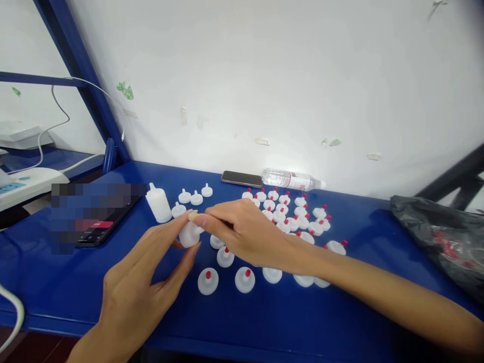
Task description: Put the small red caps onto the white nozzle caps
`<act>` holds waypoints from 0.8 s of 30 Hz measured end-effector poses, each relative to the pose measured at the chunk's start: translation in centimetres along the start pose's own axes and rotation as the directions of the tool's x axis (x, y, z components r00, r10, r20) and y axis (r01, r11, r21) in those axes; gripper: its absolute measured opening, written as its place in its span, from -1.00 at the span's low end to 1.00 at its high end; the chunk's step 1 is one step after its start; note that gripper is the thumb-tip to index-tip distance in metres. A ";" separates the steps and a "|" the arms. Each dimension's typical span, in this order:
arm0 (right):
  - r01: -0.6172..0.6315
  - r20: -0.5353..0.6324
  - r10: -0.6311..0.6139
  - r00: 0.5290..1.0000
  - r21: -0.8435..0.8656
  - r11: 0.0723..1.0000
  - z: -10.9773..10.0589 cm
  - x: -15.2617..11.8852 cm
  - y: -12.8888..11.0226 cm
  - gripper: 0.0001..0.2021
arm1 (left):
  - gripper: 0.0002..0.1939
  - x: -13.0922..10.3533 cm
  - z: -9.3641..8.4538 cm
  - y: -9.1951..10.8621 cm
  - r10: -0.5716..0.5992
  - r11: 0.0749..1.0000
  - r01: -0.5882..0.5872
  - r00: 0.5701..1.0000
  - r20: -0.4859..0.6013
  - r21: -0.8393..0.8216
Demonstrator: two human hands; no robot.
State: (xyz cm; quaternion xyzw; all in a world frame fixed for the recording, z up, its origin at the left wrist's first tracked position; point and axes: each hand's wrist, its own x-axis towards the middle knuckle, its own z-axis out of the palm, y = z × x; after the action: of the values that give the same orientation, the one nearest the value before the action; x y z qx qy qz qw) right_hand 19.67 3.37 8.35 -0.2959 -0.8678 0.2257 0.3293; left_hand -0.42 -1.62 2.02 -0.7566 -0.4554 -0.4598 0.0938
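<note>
A translucent white nozzle cap (188, 237) is between the thumb and fingers of my left hand (139, 272), raised above the table. Over its top, my right hand (242, 229) closes its thumb and fingers, hiding the tip. Close to my left hand stands a white squeeze bottle (159, 204) with a nozzle top. Several plain nozzle caps (185, 196) lie beyond my hands. Nozzle caps with red tips (245, 280) sit around and behind my right forearm, which covers some of them.
A blue table (124, 302) meets a white wall. At the back lie a phone (242, 179) and a clear water bottle (291, 179). Another phone (102, 227) is at left, partly blurred out. On the right rests a black plastic bag (427, 227) with red pieces.
</note>
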 end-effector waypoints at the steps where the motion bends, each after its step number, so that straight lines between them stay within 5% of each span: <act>1: 0.032 -0.011 -0.033 0.999 -0.058 0.998 0.0 -0.1 -0.2 -0.50 | -0.63 0.0 0.1 -0.2 0.006 1.000 -0.006 1.000 0.013 0.000; 6: 0.058 -0.006 -0.065 0.998 -0.352 0.934 0.5 -0.6 -0.8 -0.53 | -0.70 -0.2 0.1 -0.7 0.042 0.999 -0.040 0.997 0.064 -0.025; 11: 0.090 -0.063 -0.170 0.983 -0.645 0.759 2.0 -1.4 -0.6 -0.53 | -0.74 -0.1 -0.1 -0.7 0.095 0.993 -0.084 0.985 0.146 -0.077; 19: 0.201 -0.084 -0.348 0.934 -0.681 0.704 3.2 -2.0 -0.3 -0.57 | -0.70 -0.5 -0.3 -1.2 0.027 0.984 0.017 0.969 0.246 -0.177; 24: 0.211 -0.061 -0.331 0.942 -0.658 0.723 3.9 -2.2 -0.1 -0.51 | -0.67 -0.9 -0.7 -1.0 -0.010 0.985 0.057 0.961 0.276 -0.163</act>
State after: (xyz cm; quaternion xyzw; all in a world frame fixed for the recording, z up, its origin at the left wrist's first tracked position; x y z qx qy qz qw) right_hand 18.25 1.08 4.76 -0.2784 -0.8937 -0.1628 0.3119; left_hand -1.83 -1.97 1.46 -0.8103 -0.4361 -0.3892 -0.0426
